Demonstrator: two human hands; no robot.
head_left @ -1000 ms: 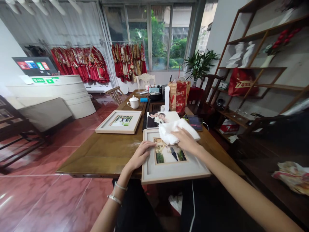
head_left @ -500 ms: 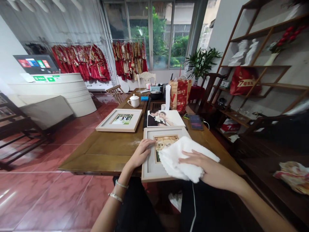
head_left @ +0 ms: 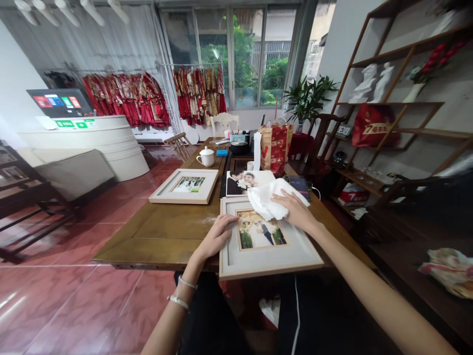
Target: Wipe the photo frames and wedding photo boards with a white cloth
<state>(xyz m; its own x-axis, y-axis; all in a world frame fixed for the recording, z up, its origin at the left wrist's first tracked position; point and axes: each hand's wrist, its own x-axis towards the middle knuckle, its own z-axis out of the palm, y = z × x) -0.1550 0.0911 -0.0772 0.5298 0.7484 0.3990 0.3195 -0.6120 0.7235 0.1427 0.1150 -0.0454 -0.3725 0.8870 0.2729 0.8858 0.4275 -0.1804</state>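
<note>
A pale framed photo (head_left: 295, 254) lies flat at the near edge of the wooden table (head_left: 166, 231). My left hand (head_left: 218, 236) rests on the frame's left side, its fingers laid flat on the border. My right hand (head_left: 295, 209) presses a folded white cloth (head_left: 268, 199) onto the frame's upper right corner, fingers closed over the cloth. The cloth hides that corner and part of the unframed print (head_left: 236, 182) behind it.
A second framed photo (head_left: 185, 186) lies farther left on the table. Beyond are a white teapot (head_left: 206, 157), a red paper bag (head_left: 275, 145) and a phone (head_left: 300, 185). Wooden shelves (head_left: 391, 103) stand at right, a white counter (head_left: 96, 143) at left.
My right hand swept the cloth down to the frame's lower right half a second ago, then back up to its upper right corner. My left hand stayed on the frame's left side.
</note>
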